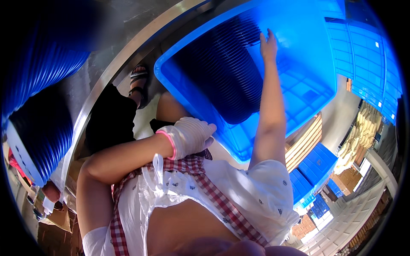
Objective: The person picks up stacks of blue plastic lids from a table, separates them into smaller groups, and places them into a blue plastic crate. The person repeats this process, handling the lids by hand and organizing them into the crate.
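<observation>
A large blue plastic bin (307,91) stands tilted in front of me. Inside it lie long rows of thin, dark, round-edged pieces (230,64) stacked closely together; their exact kind I cannot make out. My bare right hand (268,46) reaches far into the bin, with thumb and fingers apart beside the far end of a row. My left hand (190,137), in a whitish glove with a pink cuff, is bent across my lap near the bin's close edge. Its fingers are curled, and what they hold, if anything, is hidden.
At left, more ribbed blue stacks (53,123) sit beyond a curved metal table edge (92,102). Blue crates (367,59) stand at far right, with a wooden pallet (305,136) and blue boxes (314,168) below. A sandaled foot (138,83) shows by the bin.
</observation>
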Action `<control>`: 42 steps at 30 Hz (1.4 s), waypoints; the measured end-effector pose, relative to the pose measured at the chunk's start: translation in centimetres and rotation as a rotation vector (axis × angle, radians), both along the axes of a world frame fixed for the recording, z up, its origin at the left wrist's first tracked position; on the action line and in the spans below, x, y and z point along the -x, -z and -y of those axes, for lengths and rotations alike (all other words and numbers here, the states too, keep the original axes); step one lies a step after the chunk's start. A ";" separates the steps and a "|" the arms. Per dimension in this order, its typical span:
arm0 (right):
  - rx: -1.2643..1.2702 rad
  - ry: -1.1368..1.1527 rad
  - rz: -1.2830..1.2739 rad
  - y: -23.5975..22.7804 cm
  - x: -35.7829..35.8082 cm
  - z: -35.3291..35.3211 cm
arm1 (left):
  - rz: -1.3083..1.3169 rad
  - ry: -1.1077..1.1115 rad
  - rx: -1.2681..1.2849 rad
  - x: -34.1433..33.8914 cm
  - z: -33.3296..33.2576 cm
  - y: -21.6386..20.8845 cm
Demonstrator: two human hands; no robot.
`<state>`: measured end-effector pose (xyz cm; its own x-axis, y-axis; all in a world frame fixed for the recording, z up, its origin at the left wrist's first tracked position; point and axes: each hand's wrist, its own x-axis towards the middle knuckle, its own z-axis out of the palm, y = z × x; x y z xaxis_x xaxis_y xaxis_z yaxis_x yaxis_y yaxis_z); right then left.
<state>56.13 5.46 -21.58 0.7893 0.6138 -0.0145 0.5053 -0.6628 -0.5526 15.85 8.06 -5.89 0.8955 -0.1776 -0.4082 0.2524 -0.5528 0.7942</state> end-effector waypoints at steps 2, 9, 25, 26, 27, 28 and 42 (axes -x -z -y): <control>-0.246 0.090 -0.318 -3.7 5.2 1.3 | -0.033 0.035 -0.029 -0.2 0.1 -1.0; -0.502 -0.100 -0.926 -7.5 25.2 5.8 | 0.109 -0.055 0.004 0.1 -1.9 4.1; -0.293 -0.855 -0.795 -11.5 49.1 8.8 | 0.392 -1.067 0.209 28.9 -2.1 -18.3; -0.290 -0.907 -0.666 -9.9 49.8 9.6 | 0.456 -0.995 -0.011 30.4 -3.5 -19.6; -0.179 -0.841 -0.809 -10.2 50.1 10.6 | 0.578 -1.090 -0.079 31.2 -4.2 -21.0; -0.108 -0.774 -0.867 -10.6 50.3 11.0 | 0.681 -1.209 -0.061 32.4 -5.4 -21.7; -0.065 -0.674 -1.195 -5.8 48.8 10.2 | 0.279 -1.912 0.345 34.2 -15.6 -14.3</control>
